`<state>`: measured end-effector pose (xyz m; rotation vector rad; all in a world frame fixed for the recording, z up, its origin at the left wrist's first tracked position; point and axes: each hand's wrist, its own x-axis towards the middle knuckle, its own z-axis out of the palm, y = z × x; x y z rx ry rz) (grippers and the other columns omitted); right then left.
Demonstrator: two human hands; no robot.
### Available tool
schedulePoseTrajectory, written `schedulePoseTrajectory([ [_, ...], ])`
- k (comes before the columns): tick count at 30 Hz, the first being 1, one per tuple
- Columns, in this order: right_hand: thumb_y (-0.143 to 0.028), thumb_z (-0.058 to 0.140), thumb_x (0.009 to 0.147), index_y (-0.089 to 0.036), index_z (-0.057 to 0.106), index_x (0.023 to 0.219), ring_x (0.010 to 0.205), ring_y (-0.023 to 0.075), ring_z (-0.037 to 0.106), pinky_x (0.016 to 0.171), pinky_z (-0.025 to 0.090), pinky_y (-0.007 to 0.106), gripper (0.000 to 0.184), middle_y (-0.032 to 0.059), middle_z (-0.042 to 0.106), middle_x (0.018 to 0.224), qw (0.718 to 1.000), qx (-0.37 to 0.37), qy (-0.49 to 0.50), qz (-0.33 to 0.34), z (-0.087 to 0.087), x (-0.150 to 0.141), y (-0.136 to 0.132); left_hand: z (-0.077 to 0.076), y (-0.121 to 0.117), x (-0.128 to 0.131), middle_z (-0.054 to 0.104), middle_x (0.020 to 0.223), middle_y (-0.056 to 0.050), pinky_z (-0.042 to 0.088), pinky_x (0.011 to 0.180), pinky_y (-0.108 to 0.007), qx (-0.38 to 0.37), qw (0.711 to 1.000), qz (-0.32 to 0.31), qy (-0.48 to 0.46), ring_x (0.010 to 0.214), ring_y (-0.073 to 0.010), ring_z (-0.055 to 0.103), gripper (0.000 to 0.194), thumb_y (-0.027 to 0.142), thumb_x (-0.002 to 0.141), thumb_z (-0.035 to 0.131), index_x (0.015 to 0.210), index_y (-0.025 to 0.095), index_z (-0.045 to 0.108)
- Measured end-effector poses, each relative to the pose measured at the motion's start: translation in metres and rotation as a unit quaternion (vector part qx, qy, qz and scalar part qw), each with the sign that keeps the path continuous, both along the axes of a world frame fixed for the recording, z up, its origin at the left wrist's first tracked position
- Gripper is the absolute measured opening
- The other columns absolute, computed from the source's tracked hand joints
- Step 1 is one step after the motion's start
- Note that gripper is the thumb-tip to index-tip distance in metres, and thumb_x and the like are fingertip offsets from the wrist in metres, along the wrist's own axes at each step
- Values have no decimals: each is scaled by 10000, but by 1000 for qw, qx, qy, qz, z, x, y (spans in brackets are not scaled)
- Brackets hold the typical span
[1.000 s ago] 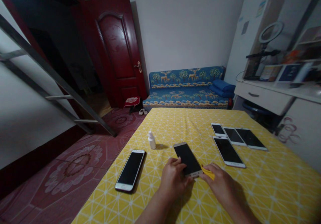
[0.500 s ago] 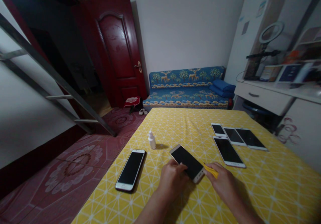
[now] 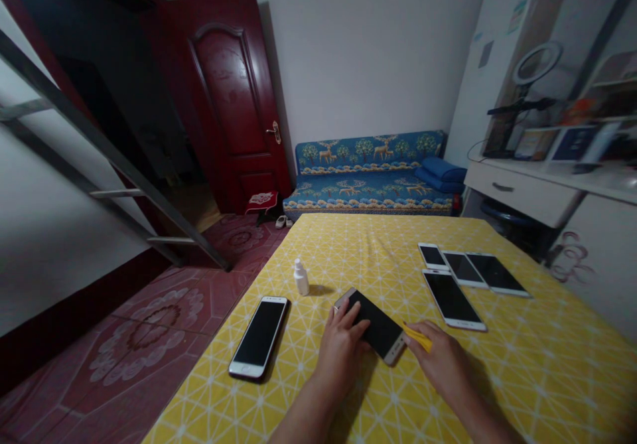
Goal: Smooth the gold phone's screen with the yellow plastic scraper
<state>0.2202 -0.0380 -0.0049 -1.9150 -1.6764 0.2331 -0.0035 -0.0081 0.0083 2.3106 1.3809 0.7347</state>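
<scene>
A metal ladder (image 3: pixel 99 135) slants well left of a gold-framed smartphone (image 3: pixel 378 328), the phone at the centre of this scene, with a dark red door (image 3: pixel 229 99) beyond and to the left of it and a red patterned tile floor (image 3: pixel 149 324) lower left of it. On the yellow cloth-covered desk (image 3: pixel 562 371), a white-framed smartphone (image 3: pixel 259 338) lies to the left of the gold-framed smartphone, and a small white bottle (image 3: pixel 301 279) stands up and to its left. The left hand (image 3: pixel 341 354) is the nearer hand, its fingers spread across the upper-left part of the screen and closed over the phone, whose long axis runs diagonally from upper left to lower right. The right hand (image 3: pixel 442 364) lies just to the right of the phone's lower end, its fingers pinched on a yellow plastic strip (image 3: pixel 418 338) whose tip reaches just beside that end; whether they touch cannot be told. Right of the gold-framed smartphone lie a large phone (image 3: pixel 452 300) and three more handsets (image 3: pixel 464 269), while a blue deer-patterned sofa (image 3: pixel 368 178) sits beyond it and a ring light (image 3: pixel 537 64) stands farther to its right.
</scene>
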Motion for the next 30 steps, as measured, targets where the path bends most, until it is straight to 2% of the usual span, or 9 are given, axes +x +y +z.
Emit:
schedulePoseTrajectory([
  [3,-369,542,869,-311,724,986,887,220,702,720,510,300,224,26,756,1003,1000,1,0,-3,-1,0,1,3,-1,-1,531,1453,-58,202,1204,-585,-16,1000,-1,6,1428,-326,366,450,183,824,609,1264,263,665],
  [7,-360,530,877,-303,725,980,866,215,701,708,506,297,228,32,757,985,1000,4,9,2,-1,-1,0,6,-2,-2,554,1432,-17,197,1210,-567,-11,1000,12,5,1400,-295,417,420,202,832,610,1234,304,677],
  [14,-367,510,886,-292,726,975,865,204,702,705,505,286,245,28,750,1004,1000,11,16,7,5,-4,-1,12,-5,1,585,1399,-21,229,1203,-558,-10,999,36,15,1367,-305,460,413,194,807,639,1207,283,693],
  [18,-369,524,877,-298,729,966,869,207,701,698,504,283,235,31,749,969,1000,13,8,11,-1,-1,3,16,-9,3,610,1367,-24,276,1197,-513,-2,998,57,17,1325,-291,513,372,218,804,672,1169,279,712],
  [22,-366,520,886,-306,722,982,856,203,699,677,493,276,232,32,744,987,1000,15,-1,9,-5,1,4,22,-10,4,629,1340,-28,319,1184,-460,-25,996,76,35,1292,-269,549,339,264,797,707,1135,275,723],
  [25,-355,525,885,-298,724,977,849,198,695,673,487,272,227,34,737,1009,1000,13,-3,17,-2,-1,2,27,-11,7,640,1326,-31,363,1156,-406,-41,994,92,48,1272,-250,568,347,286,778,733,1124,268,724],
  [30,-357,544,880,-293,730,942,758,171,680,610,453,246,207,19,735,964,1000,3,-9,7,6,-7,-2,31,-14,11,661,1298,-40,448,1060,-378,-42,990,115,75,1222,-261,603,311,323,766,745,1070,252,740],
])
